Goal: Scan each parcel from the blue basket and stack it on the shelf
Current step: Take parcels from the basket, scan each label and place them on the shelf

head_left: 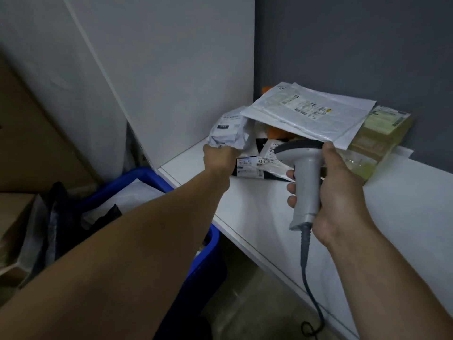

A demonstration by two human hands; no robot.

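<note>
Crumpled white parcel (229, 133) at left end of stack (308, 111) on shelf (269, 212); left hand (218, 157) curled round it. Step, likely: placing scanned parcel. Right hand (340, 190) grips scanner (306, 177), just in front of stack. Next: let go, reach blue basket (210, 241) below-left of stack. Side panel (171, 82) close left of stack; bare shelf in front.

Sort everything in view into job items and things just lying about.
Job: scanner held in right hand; crumpled white parcel gripped by left hand; parcel stack; shelf; blue basket.
Lying about: cardboard boxes at left; dark bag between boxes and basket.
</note>
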